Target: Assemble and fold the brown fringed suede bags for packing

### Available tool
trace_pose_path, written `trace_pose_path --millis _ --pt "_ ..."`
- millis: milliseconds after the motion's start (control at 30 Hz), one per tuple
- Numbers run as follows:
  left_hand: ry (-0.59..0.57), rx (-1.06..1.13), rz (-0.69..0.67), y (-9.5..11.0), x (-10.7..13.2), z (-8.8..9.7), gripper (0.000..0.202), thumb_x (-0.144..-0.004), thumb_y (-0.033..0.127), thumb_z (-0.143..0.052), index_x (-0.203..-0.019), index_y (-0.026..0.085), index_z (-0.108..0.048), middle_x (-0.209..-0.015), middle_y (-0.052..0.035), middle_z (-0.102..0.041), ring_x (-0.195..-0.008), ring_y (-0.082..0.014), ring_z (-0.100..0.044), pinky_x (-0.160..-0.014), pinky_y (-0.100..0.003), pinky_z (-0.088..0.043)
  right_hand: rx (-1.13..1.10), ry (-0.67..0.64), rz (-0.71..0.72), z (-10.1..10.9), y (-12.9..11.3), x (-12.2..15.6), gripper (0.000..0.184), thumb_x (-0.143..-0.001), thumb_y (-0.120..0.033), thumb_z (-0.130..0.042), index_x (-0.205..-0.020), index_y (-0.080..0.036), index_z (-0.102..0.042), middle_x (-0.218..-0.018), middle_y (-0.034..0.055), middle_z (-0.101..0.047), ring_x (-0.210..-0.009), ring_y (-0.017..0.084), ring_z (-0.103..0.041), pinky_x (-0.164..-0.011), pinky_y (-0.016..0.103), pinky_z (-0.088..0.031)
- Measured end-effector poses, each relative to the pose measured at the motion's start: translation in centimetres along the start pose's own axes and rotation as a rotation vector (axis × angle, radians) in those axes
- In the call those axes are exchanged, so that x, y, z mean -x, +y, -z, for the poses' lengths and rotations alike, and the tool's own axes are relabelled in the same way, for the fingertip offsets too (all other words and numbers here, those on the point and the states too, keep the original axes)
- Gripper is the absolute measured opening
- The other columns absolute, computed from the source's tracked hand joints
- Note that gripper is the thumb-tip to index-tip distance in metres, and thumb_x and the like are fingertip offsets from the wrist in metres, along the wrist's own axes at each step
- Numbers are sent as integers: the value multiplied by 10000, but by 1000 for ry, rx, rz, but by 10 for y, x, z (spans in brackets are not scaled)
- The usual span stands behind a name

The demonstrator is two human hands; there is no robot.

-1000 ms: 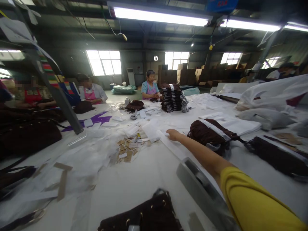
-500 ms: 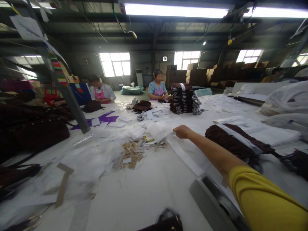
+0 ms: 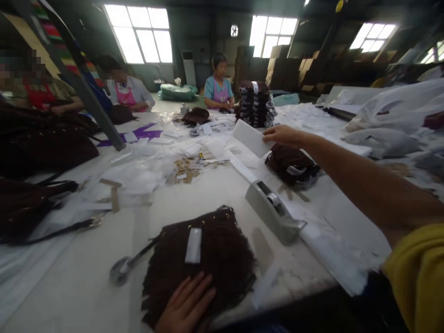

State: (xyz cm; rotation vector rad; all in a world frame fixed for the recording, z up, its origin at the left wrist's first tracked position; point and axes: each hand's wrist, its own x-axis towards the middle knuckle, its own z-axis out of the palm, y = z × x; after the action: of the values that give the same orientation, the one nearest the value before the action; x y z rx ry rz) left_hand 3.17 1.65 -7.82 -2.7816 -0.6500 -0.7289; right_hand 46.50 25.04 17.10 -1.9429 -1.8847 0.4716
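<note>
A dark brown fringed bag (image 3: pixel 222 249) lies flat at the table's near edge, with a white tag (image 3: pixel 193 245) on its front. Across its lower part rests my left hand (image 3: pixel 190 303), fingers stretched out. The bag's strap ends in a wrapped buckle (image 3: pixel 120 270) at the left. My right hand (image 3: pixel 282 135) reaches far out and pinches the corner of a white sheet (image 3: pixel 252 138), which looks like thin packing foam or paper. Below that hand sits a bundled brown fringed piece (image 3: pixel 291 163). A grey tape dispenser (image 3: pixel 274 212) stands between the bag and the bundle.
Brown paper tags (image 3: pixel 187 169) lie mid-table beside loose white sheets. Stacked brown bags (image 3: pixel 254 104) stand farther back. A slanted metal post (image 3: pixel 93 97) rises at the left, near more dark bags (image 3: pixel 52 148). Several co-workers sit across the table, one in a pink apron (image 3: pixel 221 94).
My view has tilted down, bringing the brown bag and my left hand into sight. My right hand now lifts a white sheet from the table.
</note>
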Motion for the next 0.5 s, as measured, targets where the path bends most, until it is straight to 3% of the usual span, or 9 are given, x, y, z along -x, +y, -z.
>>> trace_pose_path --millis 133,267,400,500 --pt "-112 79 166 13 -3 20 584 -857 102 -495 -1430 210 -467 -1500 -75 -444 -1400 -260 -385 -1150 -443 -344 -248 20 89 -18 -26 89 458 -978 -319 -420 -1185 37 -622 -1123 150 -685 -905 175 -685 -745 233 -513" --pt "-125 78 256 0 10 32 660 -840 78 -463 -1480 222 -387 -1509 -80 -430 -1423 -282 -339 -1161 -511 -308 -404 13 234 -59 -44 185 361 -920 -349 -586 -1196 -135 -677 -1109 65 -706 -1007 223 -671 -839 332 -567" --pt "-122 84 360 -21 39 44 776 -776 12 -408 -1511 244 -315 -1502 -76 -439 -1413 -276 -359 -1134 -508 -363 -386 53 388 -104 -52 266 315 -930 -355 -594 -1195 -208 -682 -1097 47 -684 -939 196 -668 -730 288 -600" --pt "-125 110 489 -17 46 59 786 -782 70 -451 -1526 240 -263 -1525 -93 -398 -1413 -295 -355 -1126 -521 -369 -306 91 466 -134 -56 312 295 -954 -292 -556 -1227 -246 -658 -1093 46 -667 -937 184 -654 -769 278 -589"
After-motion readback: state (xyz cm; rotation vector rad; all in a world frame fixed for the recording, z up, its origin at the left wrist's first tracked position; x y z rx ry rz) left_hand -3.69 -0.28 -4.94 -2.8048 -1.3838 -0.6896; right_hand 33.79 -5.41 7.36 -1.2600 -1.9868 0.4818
